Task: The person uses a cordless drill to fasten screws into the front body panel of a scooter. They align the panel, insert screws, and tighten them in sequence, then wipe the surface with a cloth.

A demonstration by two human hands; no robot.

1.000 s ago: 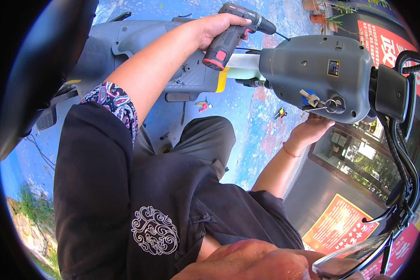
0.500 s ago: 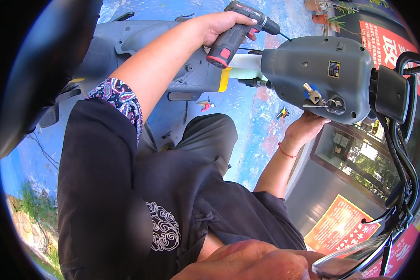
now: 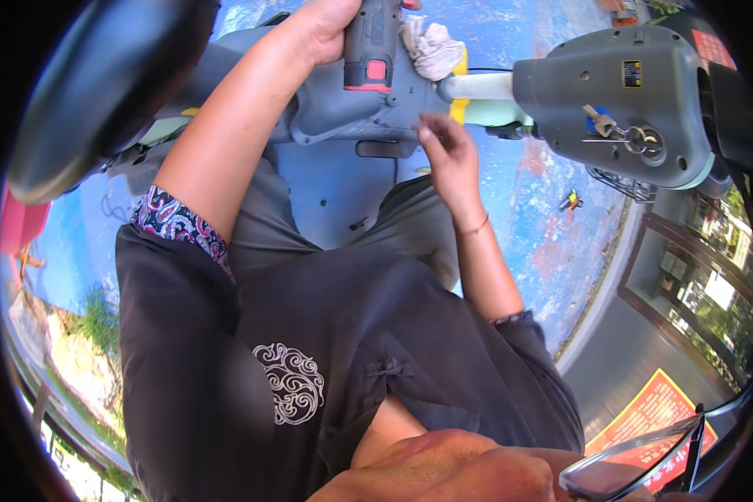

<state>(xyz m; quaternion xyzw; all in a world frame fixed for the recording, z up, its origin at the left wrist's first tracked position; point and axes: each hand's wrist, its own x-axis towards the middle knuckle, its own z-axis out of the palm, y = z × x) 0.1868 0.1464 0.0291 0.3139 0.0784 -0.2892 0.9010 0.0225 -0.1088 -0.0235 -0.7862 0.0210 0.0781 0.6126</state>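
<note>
My left hand (image 3: 330,29) is wrapped round a cordless drill (image 3: 370,50) with a dark grey body and red accents. Its front end is cut off by the top edge. The drill is over the grey footboard (image 3: 335,100) of a scooter, beside a crumpled whitish cloth (image 3: 432,50). Bare and loosely curled, my right hand (image 3: 453,163) hovers near the footboard's yellow end, with a gap between thumb and fingers. Its fingertips are slightly blurred; nothing shows in them. To the right is the scooter's grey front panel (image 3: 611,92), with keys (image 3: 602,121) hanging at its lock.
A pale steering column (image 3: 481,87) joins footboard and front panel. The black seat (image 3: 109,84) fills the upper left. A small yellow-and-black object (image 3: 571,201) lies on the blue painted floor (image 3: 535,259). Against the wall at right is a red poster (image 3: 657,410).
My left hand has drawn the drill back from the front panel toward the footboard. My right hand has left the panel's lower edge and moved left. The cloth now shows.
</note>
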